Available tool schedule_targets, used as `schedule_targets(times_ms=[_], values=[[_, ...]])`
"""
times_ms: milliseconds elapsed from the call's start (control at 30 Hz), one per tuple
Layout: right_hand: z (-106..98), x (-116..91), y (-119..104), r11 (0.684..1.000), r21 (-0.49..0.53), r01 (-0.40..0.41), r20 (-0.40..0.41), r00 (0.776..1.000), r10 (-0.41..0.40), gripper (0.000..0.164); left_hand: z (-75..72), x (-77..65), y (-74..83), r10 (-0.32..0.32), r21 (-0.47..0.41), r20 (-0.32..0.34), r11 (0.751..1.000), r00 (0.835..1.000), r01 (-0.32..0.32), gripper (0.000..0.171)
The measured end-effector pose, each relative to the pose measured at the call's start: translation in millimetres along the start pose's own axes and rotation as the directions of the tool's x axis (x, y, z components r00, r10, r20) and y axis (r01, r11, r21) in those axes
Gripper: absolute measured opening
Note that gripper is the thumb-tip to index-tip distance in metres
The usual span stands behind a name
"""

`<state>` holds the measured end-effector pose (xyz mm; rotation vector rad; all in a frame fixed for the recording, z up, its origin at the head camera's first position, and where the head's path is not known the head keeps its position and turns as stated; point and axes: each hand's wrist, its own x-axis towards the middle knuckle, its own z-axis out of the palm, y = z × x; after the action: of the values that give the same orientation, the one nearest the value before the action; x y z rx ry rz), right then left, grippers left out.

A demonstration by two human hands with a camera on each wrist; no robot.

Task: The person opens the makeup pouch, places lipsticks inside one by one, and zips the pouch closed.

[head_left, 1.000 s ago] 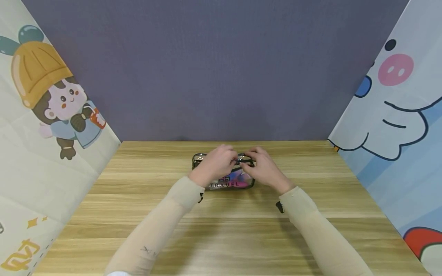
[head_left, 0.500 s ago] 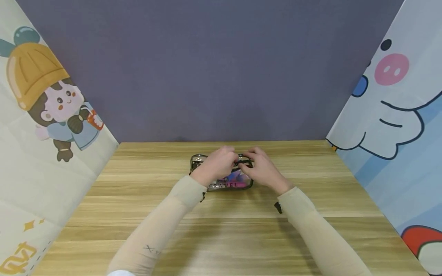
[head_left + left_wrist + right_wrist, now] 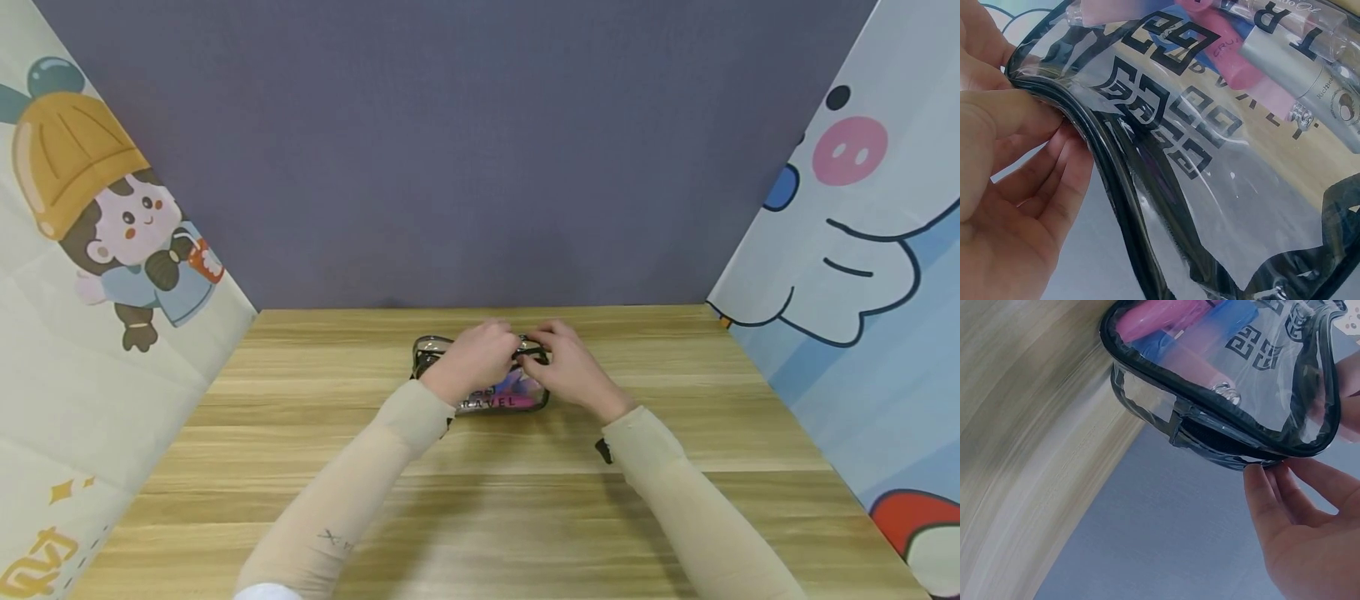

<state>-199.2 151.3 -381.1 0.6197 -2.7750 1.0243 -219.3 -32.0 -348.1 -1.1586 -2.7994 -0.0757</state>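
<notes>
A clear travel pouch point(image 3: 536, 385) with black edging and dark lettering stands at the table's far middle. My left hand point(image 3: 480, 357) pinches its black zip edge point(image 3: 1113, 172) between thumb and fingers near the middle of the top. On the pouch's right end, my right hand point(image 3: 572, 371) holds the upper rim, its fingertips on the black edging in the right wrist view. Through the clear plastic show a pink tube point(image 3: 1225, 47), a silver tube point(image 3: 1313, 84) with small print, and a blue item point(image 3: 1232, 317). The left hand covers part of the front lettering in the head view.
The pouch rests on a wood-grain table point(image 3: 495, 517), close to a plain grey-purple back wall point(image 3: 480, 167). Printed cartoon panels flank both sides, a figure in a yellow hat point(image 3: 78, 158) left and a pig-nosed character point(image 3: 851, 150) right.
My left hand has slid slightly right along the pouch's top edge and covers more of the lettering. The right hand keeps its place at the right end.
</notes>
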Motion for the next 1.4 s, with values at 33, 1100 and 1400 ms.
schedule_targets(times_ms=[33,1100,1400], values=[[0.1,-0.1,0.5,1.000,0.000,-0.002,0.003,1.000,0.002,0.055,0.2,0.2,0.1,0.001,0.001,-0.002,1.000,1.000,-0.001,0.010],[-1.7,1.6,-4.8,0.998,-0.052,-0.018,0.014,1.000,0.019,0.059,-2.4,-3.0,-2.3,-0.214,-0.111,-0.048,0.972,0.976,0.208,0.018],[-0.9,3.0,-4.5,0.998,-0.048,-0.036,0.028,0.999,0.037,0.059,-3.5,-8.6,-6.8,-0.255,-0.137,-0.062,0.960,0.965,0.244,0.006]])
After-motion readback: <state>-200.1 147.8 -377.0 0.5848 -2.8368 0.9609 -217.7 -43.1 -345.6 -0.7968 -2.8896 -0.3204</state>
